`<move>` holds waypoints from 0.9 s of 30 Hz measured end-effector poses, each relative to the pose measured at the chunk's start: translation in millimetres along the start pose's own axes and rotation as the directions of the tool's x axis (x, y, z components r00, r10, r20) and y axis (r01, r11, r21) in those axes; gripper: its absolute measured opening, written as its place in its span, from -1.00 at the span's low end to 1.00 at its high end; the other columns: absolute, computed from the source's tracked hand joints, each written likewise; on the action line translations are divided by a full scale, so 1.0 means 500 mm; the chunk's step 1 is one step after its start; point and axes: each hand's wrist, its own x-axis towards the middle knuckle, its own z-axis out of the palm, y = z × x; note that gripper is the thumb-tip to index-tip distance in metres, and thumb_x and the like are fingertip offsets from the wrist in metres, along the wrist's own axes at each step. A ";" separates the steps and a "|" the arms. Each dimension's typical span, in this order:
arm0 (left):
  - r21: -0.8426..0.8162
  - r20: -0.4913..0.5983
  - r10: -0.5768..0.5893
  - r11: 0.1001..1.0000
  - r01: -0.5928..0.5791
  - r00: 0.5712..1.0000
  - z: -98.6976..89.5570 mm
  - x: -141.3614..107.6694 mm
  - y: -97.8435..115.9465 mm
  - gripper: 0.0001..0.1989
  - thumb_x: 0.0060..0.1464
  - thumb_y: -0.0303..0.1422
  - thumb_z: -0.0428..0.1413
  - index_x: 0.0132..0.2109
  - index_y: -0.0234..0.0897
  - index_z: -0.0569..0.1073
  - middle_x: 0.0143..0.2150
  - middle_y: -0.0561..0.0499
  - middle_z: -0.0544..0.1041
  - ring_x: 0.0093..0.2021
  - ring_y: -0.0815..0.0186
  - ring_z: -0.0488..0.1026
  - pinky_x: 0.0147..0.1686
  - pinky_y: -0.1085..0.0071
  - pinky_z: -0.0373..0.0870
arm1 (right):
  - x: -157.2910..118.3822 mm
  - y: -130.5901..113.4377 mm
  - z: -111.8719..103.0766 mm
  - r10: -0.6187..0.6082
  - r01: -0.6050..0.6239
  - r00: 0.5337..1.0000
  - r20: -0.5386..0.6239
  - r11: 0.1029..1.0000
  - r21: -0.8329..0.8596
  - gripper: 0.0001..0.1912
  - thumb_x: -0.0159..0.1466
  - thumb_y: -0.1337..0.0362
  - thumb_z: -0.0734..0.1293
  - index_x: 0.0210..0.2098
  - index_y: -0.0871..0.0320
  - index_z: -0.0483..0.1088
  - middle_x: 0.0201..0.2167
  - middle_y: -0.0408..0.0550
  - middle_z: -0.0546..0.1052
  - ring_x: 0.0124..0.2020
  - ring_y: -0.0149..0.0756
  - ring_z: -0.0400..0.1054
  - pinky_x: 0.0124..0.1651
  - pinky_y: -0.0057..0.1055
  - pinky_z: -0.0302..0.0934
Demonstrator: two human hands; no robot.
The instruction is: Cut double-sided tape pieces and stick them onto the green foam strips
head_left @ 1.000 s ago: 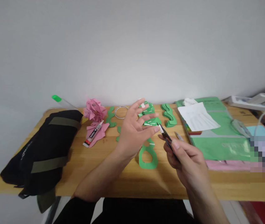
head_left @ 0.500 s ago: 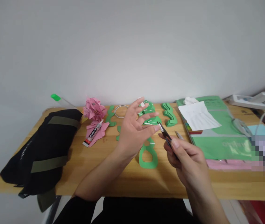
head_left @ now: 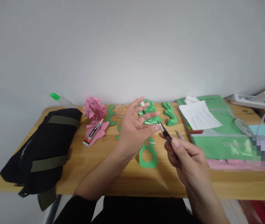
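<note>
My left hand point(head_left: 135, 127) is raised over the table, palm turned to the right and fingers spread apart. Black tweezers point(head_left: 168, 136) are gripped in my right hand point(head_left: 188, 155), their tips meeting the end of my left thumb. A small white piece point(head_left: 161, 126) shows between thumb and tips; whether the tweezers pinch it I cannot tell. Below the hands lies a green paper cutout with a large hole point(head_left: 155, 160), partly covered by my left hand. Behind my fingers are green paper pieces dotted with white strips point(head_left: 151, 107).
A stack of wavy green cutouts point(head_left: 170, 115) lies right of centre, near a green packet point(head_left: 218, 140) with a crumpled white sheet point(head_left: 199, 115). To the left are a glue tube point(head_left: 93, 133), a pink paper flower point(head_left: 93, 108), a white ring point(head_left: 121, 110) and a black bag point(head_left: 45, 146).
Both hands stay almost in place. The tweezers' tips look slightly wider apart at my left thumb, and the camera view has shifted a little.
</note>
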 end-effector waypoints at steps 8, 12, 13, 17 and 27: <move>0.016 0.010 0.009 1.000 -0.009 1.000 -0.003 0.000 0.000 -0.30 -0.17 -0.52 0.36 0.12 -0.05 0.33 0.12 -0.03 0.34 0.03 0.14 0.46 -0.11 0.29 0.51 | -0.001 0.002 -0.001 -0.026 0.026 1.000 -0.005 1.000 -0.006 -0.76 0.21 0.10 0.44 -0.43 0.14 0.57 -0.64 -0.24 0.17 -0.66 -0.56 -0.05 -0.65 -0.53 -0.24; 0.013 0.024 -0.009 1.000 0.008 1.000 -0.005 -0.001 0.000 -0.27 -0.16 -0.49 0.38 0.15 -0.02 0.32 0.16 -0.03 0.32 0.07 0.13 0.44 -0.05 0.27 0.50 | -0.002 0.006 -0.004 -0.049 0.048 0.998 -0.026 0.998 -0.035 -0.79 0.22 0.12 0.44 -0.26 0.11 0.63 -0.65 -0.23 0.20 -0.66 -0.56 -0.03 -0.64 -0.53 -0.22; 0.012 0.029 -0.017 1.000 0.016 0.999 -0.005 -0.001 0.001 -0.26 -0.17 -0.48 0.39 0.15 -0.02 0.31 0.17 -0.04 0.32 0.08 0.12 0.44 -0.05 0.28 0.50 | -0.002 0.006 -0.004 -0.053 0.052 0.998 -0.032 0.998 -0.043 -0.78 0.22 0.12 0.44 -0.23 0.11 0.63 -0.65 -0.23 0.21 -0.66 -0.55 -0.03 -0.64 -0.53 -0.21; -0.007 0.044 -0.044 0.999 0.045 0.998 -0.006 -0.001 0.006 -0.23 -0.24 -0.46 0.42 0.14 -0.03 0.32 0.16 -0.05 0.34 0.03 0.14 0.48 -0.14 0.35 0.52 | -0.003 0.006 -0.004 -0.051 0.048 0.998 -0.040 0.996 -0.074 -0.72 0.21 0.11 0.44 -0.20 0.15 0.64 -0.66 -0.23 0.21 -0.66 -0.54 -0.02 -0.64 -0.52 -0.18; -0.035 0.055 -0.033 0.999 0.035 0.998 -0.024 -0.005 0.011 -0.26 -0.18 -0.49 0.38 0.16 0.02 0.35 0.20 -0.03 0.33 0.17 0.03 0.39 -0.08 0.29 0.51 | 0.002 0.001 -0.011 -0.381 0.326 0.924 -0.027 0.823 -0.465 -0.79 0.24 0.17 0.41 -0.17 0.06 0.60 -0.41 -0.07 0.60 -0.52 -0.33 0.40 -0.45 -0.36 0.32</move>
